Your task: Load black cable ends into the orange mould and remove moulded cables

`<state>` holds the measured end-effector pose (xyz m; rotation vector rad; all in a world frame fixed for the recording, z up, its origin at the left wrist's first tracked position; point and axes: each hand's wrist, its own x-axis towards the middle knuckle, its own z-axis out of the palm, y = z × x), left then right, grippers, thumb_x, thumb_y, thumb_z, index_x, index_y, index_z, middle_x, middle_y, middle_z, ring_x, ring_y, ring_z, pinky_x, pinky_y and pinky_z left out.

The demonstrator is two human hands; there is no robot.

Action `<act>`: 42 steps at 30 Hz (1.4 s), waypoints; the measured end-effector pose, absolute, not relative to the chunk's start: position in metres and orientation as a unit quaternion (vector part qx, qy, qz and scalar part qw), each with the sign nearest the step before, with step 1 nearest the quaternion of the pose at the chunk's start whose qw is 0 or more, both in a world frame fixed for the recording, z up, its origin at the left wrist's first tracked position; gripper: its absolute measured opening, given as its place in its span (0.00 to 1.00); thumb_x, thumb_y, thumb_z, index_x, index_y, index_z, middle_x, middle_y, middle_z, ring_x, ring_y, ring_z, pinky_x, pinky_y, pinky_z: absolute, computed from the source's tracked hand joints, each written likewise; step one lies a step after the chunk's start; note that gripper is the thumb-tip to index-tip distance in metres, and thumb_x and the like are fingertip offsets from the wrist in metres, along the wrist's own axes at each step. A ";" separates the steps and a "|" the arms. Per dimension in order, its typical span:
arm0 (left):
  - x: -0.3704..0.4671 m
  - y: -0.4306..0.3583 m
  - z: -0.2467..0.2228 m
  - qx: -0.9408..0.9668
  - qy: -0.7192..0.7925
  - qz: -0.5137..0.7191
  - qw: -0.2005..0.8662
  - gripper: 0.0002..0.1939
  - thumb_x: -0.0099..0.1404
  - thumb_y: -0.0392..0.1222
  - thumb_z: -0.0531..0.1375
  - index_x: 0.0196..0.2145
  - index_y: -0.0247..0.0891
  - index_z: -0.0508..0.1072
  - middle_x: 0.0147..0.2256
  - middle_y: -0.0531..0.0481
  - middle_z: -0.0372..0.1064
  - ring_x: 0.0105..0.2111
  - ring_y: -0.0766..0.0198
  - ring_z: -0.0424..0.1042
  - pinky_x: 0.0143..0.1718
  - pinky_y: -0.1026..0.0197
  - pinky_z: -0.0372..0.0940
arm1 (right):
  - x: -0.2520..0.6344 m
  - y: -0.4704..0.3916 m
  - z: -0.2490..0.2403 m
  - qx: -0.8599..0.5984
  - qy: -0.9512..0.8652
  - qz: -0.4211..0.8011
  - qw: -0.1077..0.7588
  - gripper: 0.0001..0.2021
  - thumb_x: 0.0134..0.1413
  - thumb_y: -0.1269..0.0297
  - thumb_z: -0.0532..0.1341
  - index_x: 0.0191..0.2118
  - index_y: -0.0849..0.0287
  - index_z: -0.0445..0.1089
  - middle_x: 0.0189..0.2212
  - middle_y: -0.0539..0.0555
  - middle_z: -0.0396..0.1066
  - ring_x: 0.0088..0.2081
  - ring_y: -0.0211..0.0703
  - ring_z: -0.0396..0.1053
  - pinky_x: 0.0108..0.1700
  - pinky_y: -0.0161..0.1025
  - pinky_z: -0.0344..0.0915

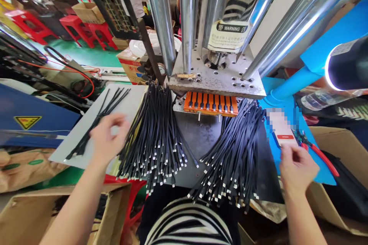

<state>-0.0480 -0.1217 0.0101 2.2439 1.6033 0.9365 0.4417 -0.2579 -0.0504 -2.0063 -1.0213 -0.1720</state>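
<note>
Cables (155,134) hang in two bundles off the bench (201,138), ends toward the person for easy picking; left hand (106,138) hovers open over loose cables on a white board (83,130). Right hand (297,166) hovers half-curled, empty, beside the phone (283,130).

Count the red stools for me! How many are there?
3 red stools: one far left, one in the middle, one to its right, all on the green floor behind. More may be hidden.

bench (201,141): we see 2 cable bundles (155,130) on it
white sheet (83,130): few loose cables (100,118)
</note>
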 end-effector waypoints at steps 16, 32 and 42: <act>0.057 -0.007 -0.002 0.771 0.633 0.007 0.066 0.17 0.67 0.40 0.52 0.46 0.24 0.71 0.43 0.28 0.71 0.45 0.40 0.72 0.44 0.48 0.65 | 0.402 -0.155 -0.023 -0.837 -0.542 0.069 0.038 0.17 0.63 0.54 0.56 0.30 0.60 0.74 0.27 0.59 0.74 0.32 0.50 0.72 0.31 0.38 0.60; 0.046 -0.074 0.084 0.721 0.436 0.377 0.385 0.18 0.64 0.52 0.55 0.24 0.37 0.65 0.15 0.55 0.63 0.15 0.70 0.58 0.18 0.68 0.53 | 0.394 -0.163 -0.015 -0.739 -0.448 0.189 0.467 0.15 0.57 0.50 0.56 0.29 0.58 0.63 0.18 0.50 0.67 0.21 0.42 0.65 0.25 0.36 0.60; 0.109 -0.110 0.130 0.788 0.245 0.436 0.358 0.14 0.69 0.49 0.55 0.41 0.37 0.73 0.25 0.53 0.64 0.23 0.69 0.61 0.25 0.67 0.57 | 0.301 -0.185 0.084 -0.459 -0.648 0.149 0.589 0.07 0.63 0.64 0.57 0.45 0.56 0.66 0.25 0.48 0.72 0.25 0.38 0.69 0.27 0.33 0.64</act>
